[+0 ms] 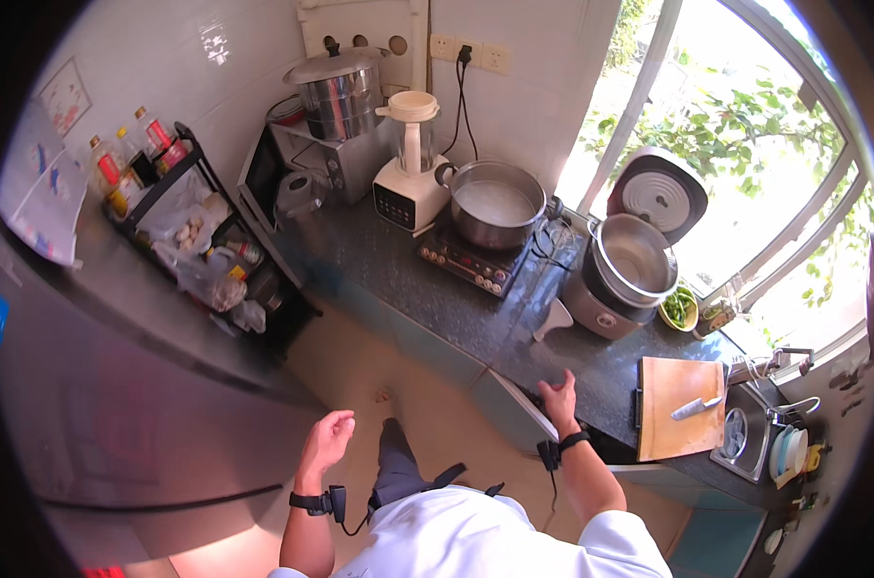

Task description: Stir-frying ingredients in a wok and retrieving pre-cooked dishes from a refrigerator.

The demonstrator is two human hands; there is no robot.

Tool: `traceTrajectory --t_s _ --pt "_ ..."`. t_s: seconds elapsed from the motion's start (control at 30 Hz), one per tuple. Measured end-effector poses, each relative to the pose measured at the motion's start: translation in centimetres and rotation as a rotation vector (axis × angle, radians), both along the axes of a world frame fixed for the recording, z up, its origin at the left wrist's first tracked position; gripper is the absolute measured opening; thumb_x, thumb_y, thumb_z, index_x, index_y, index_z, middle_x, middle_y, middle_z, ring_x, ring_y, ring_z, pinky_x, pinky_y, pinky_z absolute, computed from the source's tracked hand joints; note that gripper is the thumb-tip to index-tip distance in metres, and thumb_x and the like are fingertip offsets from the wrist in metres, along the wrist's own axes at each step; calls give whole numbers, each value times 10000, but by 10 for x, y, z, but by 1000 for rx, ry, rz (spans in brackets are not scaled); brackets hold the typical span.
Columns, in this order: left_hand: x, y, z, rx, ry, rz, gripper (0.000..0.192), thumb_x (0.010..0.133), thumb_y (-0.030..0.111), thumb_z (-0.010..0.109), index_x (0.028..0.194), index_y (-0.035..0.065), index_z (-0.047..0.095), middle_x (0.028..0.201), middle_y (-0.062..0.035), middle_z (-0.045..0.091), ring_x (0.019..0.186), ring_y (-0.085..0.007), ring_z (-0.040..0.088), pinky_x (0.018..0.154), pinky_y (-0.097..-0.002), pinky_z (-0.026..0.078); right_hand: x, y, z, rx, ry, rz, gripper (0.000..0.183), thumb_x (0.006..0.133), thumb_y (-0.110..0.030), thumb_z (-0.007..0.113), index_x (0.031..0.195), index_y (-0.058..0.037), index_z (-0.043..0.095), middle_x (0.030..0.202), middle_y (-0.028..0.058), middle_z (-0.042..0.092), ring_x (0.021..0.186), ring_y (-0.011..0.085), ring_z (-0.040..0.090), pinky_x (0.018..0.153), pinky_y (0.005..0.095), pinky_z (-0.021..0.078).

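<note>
My right hand [560, 399] is over the front edge of the dark stone counter, with its fingers apart and nothing seen in it. Just beneath it is the top edge of a pulled-out teal drawer [518, 413]; whether the fingers touch it, I cannot tell. My left hand [330, 438] hangs in the air beside the refrigerator [155, 404]. Its fingers are together and loosely curled, with nothing visible in them. Nearest to my right hand on the counter are a white rice paddle [554, 320] and an open rice cooker [601, 318] with a metal inner pot [635, 253].
A steel pot [496, 206] of cloudy liquid sits on an induction cooker [466, 260] by a blender [408, 188]. Right of the rice cooker are a bowl of green vegetables [678, 306], a cutting board [668, 390] with a knife [695, 408], and a sink [758, 426].
</note>
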State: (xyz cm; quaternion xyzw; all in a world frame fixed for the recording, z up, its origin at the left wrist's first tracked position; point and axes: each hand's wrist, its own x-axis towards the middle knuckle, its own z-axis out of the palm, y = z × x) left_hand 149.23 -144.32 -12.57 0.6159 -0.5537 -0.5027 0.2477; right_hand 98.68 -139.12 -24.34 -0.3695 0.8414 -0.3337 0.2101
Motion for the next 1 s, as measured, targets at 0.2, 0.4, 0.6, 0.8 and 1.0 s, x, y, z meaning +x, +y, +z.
traceTrajectory --t_s 0.2,0.4,0.6,0.8,1.0 --pt "17 -168 32 -110 -76 -142 325 961 248 641 1182 10 666 976 -132 723 847 -183 675 797 -312 539 3 -137 -27 -11 -81 -421 898 747 -273 851 1506 -138 390 1253 228 579 1142 348 573 975 436 478" --pt "14 -297 60 -75 -52 -312 325 959 240 643 1185 8 662 1023 -141 724 880 -199 690 801 -318 543 -1 -167 -38 -127 202 -317 247 942 -238 632 1068 -26 650 1019 245 627 988 411 596 864 461 475" --pt "-12 -382 55 -73 -8 -464 345 963 250 640 1198 -2 651 1052 -149 723 919 -204 692 828 -323 544 42 -231 147 -268 16 -138 161 1006 -177 499 1065 -27 481 844 234 642 744 384 654 631 472 494" --pt "-41 -409 59 -75 44 -468 346 967 250 640 1214 8 649 1050 -138 725 908 -198 687 817 -320 541 11 -331 285 -96 737 329 171 872 -81 574 1039 -67 602 769 172 638 748 385 642 673 475 509" --pt "-45 -417 65 -99 45 -424 341 962 233 644 1214 3 651 1042 -134 726 897 -186 685 802 -314 538 -24 -421 288 562 964 893 97 721 -76 664 779 -83 741 784 132 706 798 306 704 656 413 537"
